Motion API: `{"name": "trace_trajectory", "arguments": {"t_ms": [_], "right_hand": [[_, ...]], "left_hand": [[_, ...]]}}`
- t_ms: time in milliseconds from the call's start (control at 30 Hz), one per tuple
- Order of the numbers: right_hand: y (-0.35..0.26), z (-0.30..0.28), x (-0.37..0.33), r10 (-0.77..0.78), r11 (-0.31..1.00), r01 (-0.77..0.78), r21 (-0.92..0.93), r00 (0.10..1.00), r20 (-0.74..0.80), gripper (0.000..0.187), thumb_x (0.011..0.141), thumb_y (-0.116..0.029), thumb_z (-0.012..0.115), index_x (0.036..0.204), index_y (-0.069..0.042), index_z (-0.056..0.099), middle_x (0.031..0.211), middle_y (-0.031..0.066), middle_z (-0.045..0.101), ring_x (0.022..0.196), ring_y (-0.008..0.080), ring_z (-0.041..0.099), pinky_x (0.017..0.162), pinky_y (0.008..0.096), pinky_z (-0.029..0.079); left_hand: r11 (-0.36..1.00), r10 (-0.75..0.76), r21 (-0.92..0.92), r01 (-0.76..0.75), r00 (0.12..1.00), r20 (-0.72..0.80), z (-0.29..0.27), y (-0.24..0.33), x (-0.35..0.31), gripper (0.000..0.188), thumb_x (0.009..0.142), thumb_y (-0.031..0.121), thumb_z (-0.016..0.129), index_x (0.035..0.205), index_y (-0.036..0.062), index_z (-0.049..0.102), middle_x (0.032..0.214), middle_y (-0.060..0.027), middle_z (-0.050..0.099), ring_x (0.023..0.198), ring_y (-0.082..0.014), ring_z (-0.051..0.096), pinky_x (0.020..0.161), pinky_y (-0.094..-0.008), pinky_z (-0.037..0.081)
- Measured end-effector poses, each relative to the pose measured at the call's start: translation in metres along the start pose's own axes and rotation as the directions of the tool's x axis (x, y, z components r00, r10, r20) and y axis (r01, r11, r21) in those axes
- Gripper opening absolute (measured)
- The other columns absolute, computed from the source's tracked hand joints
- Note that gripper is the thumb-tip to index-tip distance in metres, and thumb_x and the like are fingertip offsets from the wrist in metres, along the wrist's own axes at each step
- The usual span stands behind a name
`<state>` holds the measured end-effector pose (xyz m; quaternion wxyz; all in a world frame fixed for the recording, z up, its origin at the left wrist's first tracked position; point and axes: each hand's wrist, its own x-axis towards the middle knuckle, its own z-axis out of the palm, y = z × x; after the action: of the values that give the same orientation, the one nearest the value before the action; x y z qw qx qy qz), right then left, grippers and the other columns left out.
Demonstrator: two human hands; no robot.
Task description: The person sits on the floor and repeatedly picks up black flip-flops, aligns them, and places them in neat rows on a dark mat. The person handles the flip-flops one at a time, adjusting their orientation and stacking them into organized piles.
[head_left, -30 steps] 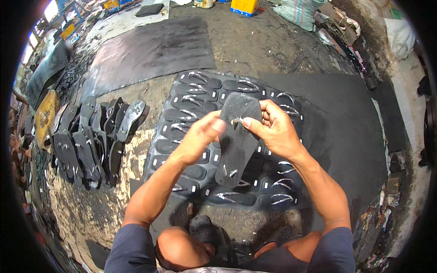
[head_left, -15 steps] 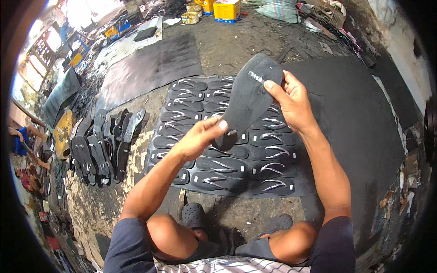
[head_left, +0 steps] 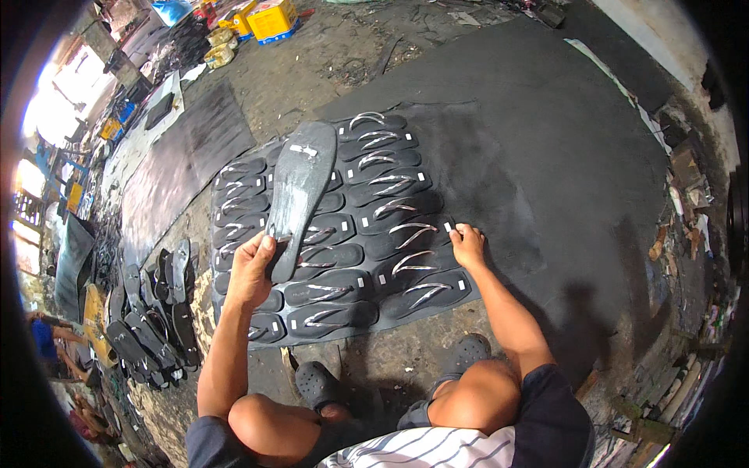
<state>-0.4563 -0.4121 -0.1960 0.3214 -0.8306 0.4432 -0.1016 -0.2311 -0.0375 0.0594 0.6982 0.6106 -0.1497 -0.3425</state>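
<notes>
Gripping a sole (head_left: 306,175), left hand (head_left: 251,269) alone, right hand (head_left: 468,245) now pinching a sandal (head_left: 410,239)

1 held sole (head_left: 303,187), 2 clogs (head_left: 314,382), approx. 20+ blk sandals (head_left: 331,318).

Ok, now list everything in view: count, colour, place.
Sandals: at least twenty, black with shiny straps, in rows before the person.
Raised sole: one, dark grey, above the sandals.
Stacked soles: several, dark grey, left on the floor.
Yellow board: one, left of the stack.
Black sheet: one, right.
Shiny sheet: one, dark, upper left.
Boxes: two, yellow and blue, top.
Tubs: two, yellowish, below the boxes.
Other person: partly visible, blue clothing, left edge.
Clogs: two, dark grey, on the person's feet.
Striped shirt: one, white front, bottom.
Left fingers: bare, gripping the raised sole.
Right fingers: bare, by the sandals' right edge.
</notes>
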Motion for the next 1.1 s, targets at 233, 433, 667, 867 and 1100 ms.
{"name": "trace_trajectory", "arguments": {"t_ms": [233,433,667,867,1100], "right_hand": [[0.004,0.028,-0.006,-0.035,0.968,-0.002,0.251,0.989,0.141,0.026,0.091,-0.011,0.061,0.111,0.002,0.069,0.103,0.02,0.074,0.097,0.0311,0.072,0.086,0.0406,0.055],[0.006,0.042,-0.032,-0.195,0.966,0.141,0.215,0.947,0.256,0.04,0.095,-0.015,0.062,0.128,0.007,0.062,0.112,0.0204,0.071,0.1,0.0245,0.07,0.088,0.0347,0.054],[-0.111,-0.05,-0.036,-0.302,0.805,0.176,0.567,0.944,0.135,0.07,0.095,-0.016,0.067,0.155,-0.005,0.032,0.152,0.0226,0.04,0.131,0.0327,0.052,0.102,0.0416,0.05],[-0.092,-0.187,-0.051,-0.552,0.625,0.339,0.703,0.829,0.092,0.076,0.081,0.012,0.062,0.15,-0.012,0.041,0.163,0.0159,0.027,0.145,0.0249,0.036,0.105,0.0379,0.046],[0.054,-0.194,-0.104,0.08,0.764,-0.245,0.596,0.954,0.29,0.049,0.094,-0.019,0.073,0.135,-0.005,0.05,0.125,0.0116,0.059,0.091,0.0119,0.064,0.062,0.0244,0.054]], "left_hand": [[0.987,-0.145,0.081,0.141,0.988,0.049,-0.015,-0.013,-0.006,0.046,0.101,0.037,0.065,0.125,-0.0017,0.064,0.106,-0.0024,0.069,0.093,-0.0087,0.061,0.083,-0.0259,0.049],[0.979,-0.202,0.011,0.202,0.97,0.135,0.009,-0.03,0.02,0.041,0.095,0.035,0.074,0.116,-0.0001,0.07,0.101,-0.0022,0.072,0.086,-0.0076,0.064,0.076,-0.0242,0.051],[0.935,-0.269,0.268,0.232,0.956,0.113,0.05,-0.028,0.036,0.029,0.097,0.025,0.067,0.112,0.0008,0.069,0.094,-0.0009,0.07,0.078,-0.0065,0.062,0.07,-0.024,0.05],[0.8,-0.567,0.161,0.578,0.64,0.519,0.112,-0.046,0.055,0.042,0.094,0.042,0.07,0.11,0.0033,0.066,0.089,-0.0051,0.067,0.069,-0.0104,0.064,0.053,-0.0239,0.052],[0.725,-0.664,-0.047,0.688,0.715,0.221,0.187,-0.183,0.014,0.057,0.1,0.049,0.061,0.135,0.005,0.051,0.122,-0.01,0.057,0.098,-0.0242,0.069,0.076,-0.0352,0.06]]}}
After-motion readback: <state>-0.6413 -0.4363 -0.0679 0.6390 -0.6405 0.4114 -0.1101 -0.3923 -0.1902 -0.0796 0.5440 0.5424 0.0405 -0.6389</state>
